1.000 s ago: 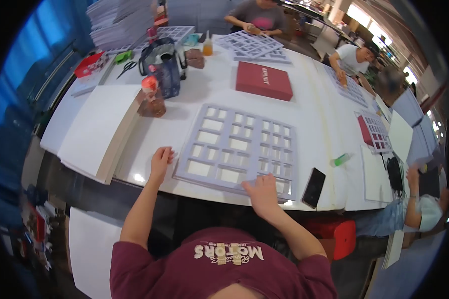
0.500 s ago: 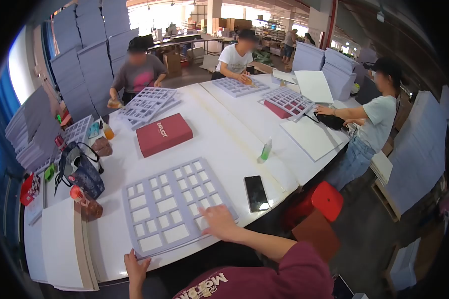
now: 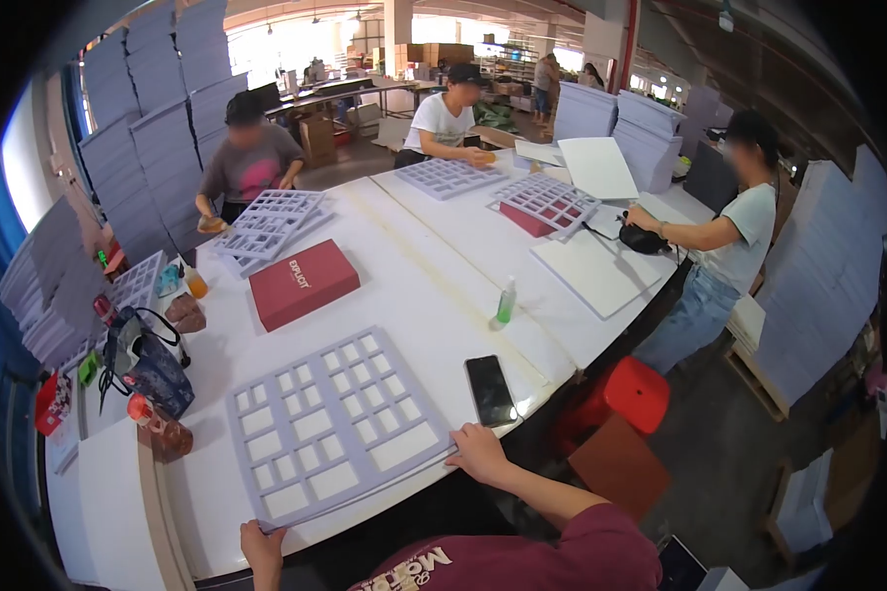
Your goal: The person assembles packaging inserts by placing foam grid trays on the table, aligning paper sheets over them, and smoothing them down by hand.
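A lavender foam grid (image 3: pixel 344 419) with many rectangular cutouts lies flat on the white table in front of me, the white surface beneath showing through its openings. My left hand (image 3: pixel 262 554) is closed at its near left corner, thumb and fingers on the edge. At the near right corner, my right hand (image 3: pixel 481 456) is closed around the edge, its fingertips partly hidden. A thin gap or second layer shows along the near edge. Just beyond my right hand lies a black phone (image 3: pixel 490 390).
A red box (image 3: pixel 306 284) lies behind the grid, with a green-tinted bottle (image 3: pixel 506 301) to its right. A dark bag (image 3: pixel 153 362) and a drink bottle (image 3: pixel 160 426) stand left. Three people work around the table (image 3: pixel 419 286). A red stool (image 3: pixel 636 394) stands right.
My right hand has moved from over the grid's cutouts to its near right corner and closed there. My left hand stays at the left corner. The view has shifted slightly.
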{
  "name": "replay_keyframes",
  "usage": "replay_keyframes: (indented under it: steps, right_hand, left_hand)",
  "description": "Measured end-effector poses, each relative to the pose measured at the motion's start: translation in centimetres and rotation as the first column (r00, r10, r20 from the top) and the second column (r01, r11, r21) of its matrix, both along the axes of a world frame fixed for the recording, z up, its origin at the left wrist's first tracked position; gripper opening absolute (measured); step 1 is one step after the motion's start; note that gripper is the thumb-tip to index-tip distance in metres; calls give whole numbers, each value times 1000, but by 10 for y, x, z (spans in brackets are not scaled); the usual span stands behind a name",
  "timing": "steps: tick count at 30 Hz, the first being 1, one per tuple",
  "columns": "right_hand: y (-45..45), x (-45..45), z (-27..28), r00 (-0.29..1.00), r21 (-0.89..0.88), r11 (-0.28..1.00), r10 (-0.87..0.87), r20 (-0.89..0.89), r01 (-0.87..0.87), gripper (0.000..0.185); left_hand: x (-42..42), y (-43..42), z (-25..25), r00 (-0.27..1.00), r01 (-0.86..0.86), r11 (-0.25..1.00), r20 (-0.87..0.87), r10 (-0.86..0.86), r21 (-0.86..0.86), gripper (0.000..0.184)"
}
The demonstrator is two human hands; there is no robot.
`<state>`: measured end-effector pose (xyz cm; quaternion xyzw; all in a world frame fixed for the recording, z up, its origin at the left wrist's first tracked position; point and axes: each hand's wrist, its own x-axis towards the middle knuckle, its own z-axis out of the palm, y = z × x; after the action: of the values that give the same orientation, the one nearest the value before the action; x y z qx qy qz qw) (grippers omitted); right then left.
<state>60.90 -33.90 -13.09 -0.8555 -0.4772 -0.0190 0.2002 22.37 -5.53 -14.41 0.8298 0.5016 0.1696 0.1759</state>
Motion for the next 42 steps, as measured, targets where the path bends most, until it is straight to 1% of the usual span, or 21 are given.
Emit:
replay_keyframes:
  steps: [1,3,4,6,8,10,13,16,19,21,22,24,28,30,33,36,39,42]
  right_hand:
    - [1,0,-2,1000,-11,1000,4,3,-4,47]
    - [1,3,-5,1000,-39,999,8,13,-8,44]
    - [2,5,-5,1000,-29,1000,11,29,-11,41]
    - [4,9,-8,998,-10,1000,14,58,-14,36]
    - [8,15,-9,999,34,999,20,28,-21,35]
    - [11,23,-13,999,66,998,17,31,-19,34]
    - [18,30,-18,998,87,996,2,62,-7,32]
    - [21,31,-18,999,96,995,2,49,-7,29]
    - [19,30,-18,999,116,993,-3,42,-2,26]
    - [20,29,-20,999,125,992,-19,47,13,25]
    - [20,29,-22,999,137,990,-21,25,18,24]
    - [20,28,-22,999,164,986,-28,-20,31,23]
    - [18,30,-22,1000,170,985,-5,-31,10,23]
    - [18,30,-23,1000,193,981,5,-17,-2,24]
    - [14,27,-20,1000,136,991,22,5,-22,25]
    - [6,20,-19,999,137,989,54,4,-54,22]
    - [6,20,-26,998,208,977,45,34,-51,21]
    - [9,22,-27,999,223,974,20,41,-28,23]
  left_hand:
    - [0,0,0,1000,-4,1000,3,4,11,46]
    - [3,-4,8,999,-43,998,14,43,-41,44]
    - [4,-6,12,998,-59,996,19,60,-68,43]
    - [2,2,6,999,-35,998,15,36,-53,42]
    - [0,5,2,999,-32,998,0,32,-59,42]
    - [7,1,13,999,-46,995,-26,44,-90,40]
    - [11,-2,2,999,-14,1000,49,13,13,38]
    - [7,-3,-1,996,-33,999,82,34,-14,37]
    - [4,-1,3,998,-38,996,45,42,-79,39]
    - [3,4,1,1000,6,1000,11,-6,-10,39]
    - [3,6,2,1000,30,999,-9,-30,26,39]
    - [3,10,10,997,53,999,-50,-53,-8,40]
    - [2,17,16,984,99,995,-143,-102,-34,41]
    - [2,17,16,986,90,995,-134,-96,-51,41]
    - [2,18,20,989,76,995,-122,-83,-61,40]
    - [-1,16,25,989,69,995,-123,-77,-65,39]
    - [0,14,24,993,68,995,-93,-75,-69,38]
    - [1,10,23,996,64,997,-66,-68,-53,37]
